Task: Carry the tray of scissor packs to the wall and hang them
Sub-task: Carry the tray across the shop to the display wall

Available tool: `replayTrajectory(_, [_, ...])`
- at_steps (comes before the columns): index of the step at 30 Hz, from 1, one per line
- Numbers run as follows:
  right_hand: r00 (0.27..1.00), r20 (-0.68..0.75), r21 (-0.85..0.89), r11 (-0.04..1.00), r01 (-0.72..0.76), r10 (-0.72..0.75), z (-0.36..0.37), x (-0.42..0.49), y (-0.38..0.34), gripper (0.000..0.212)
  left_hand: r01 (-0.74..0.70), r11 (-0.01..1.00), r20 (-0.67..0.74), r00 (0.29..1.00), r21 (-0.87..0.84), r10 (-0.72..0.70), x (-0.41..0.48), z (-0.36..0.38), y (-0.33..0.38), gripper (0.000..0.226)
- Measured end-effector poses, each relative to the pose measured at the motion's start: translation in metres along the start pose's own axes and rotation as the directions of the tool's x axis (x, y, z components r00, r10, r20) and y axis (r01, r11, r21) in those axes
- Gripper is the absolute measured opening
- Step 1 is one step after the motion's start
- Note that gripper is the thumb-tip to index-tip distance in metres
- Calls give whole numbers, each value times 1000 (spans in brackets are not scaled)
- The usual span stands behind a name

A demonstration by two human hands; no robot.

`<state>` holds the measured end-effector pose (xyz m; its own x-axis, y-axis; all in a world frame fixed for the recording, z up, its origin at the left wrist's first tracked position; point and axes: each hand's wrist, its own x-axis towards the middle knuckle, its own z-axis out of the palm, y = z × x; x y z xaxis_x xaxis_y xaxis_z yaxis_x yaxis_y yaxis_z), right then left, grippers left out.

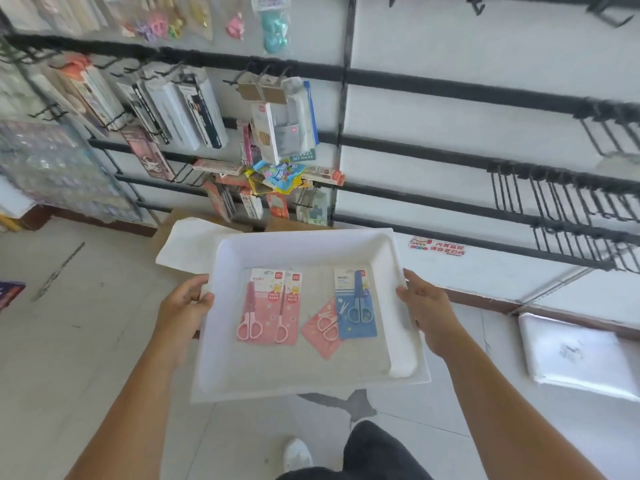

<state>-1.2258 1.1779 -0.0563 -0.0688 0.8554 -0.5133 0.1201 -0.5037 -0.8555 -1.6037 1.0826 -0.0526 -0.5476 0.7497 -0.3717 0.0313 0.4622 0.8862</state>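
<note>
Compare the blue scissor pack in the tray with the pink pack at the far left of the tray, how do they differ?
The blue scissor pack has a blue card and blue-handled scissors; the far-left pink pack has a pink card and pink handles. The blue pack overlaps a tilted pink card beside it; the far-left pink pack is itself overlapped by a second pink pack. Both lie flat in the white tray, roughly upright, handles toward the person.

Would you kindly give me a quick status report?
Left hand, right hand gripping tray sides. Four scissor packs inside, none hung. Path to wall hooks open.
</note>
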Motion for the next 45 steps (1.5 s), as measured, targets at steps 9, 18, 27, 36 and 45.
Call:
replayTrajectory(9, [986, -161, 106, 994, -35, 52, 9, 91, -13, 34, 38, 989, 86, 995, 140, -50, 120, 54, 30, 32])
replayTrajectory(18, [956, -229, 148, 978, -150, 181, 11, 177, -27, 47, 42, 963, 96, 993, 266, -70, 198, 105, 50, 30])
replayTrajectory(27, [899, -359, 111, 968, -224, 250, 43, 201, -5, 42, 83, 892, 300, 924, 444, -235, 257, 109, 19, 28])
replayTrajectory(36, [834, -430, 183, 938, -294, 346, 69, 237, 17, 44, 105, 916, 304, 923, 388, -234, 308, 130, -10, 34])
replayTrajectory(45, [834, -414, 161, 931, -327, 365, 70, 279, 39, 47, 145, 921, 244, 938, 361, -244, 332, 161, -37, 59])
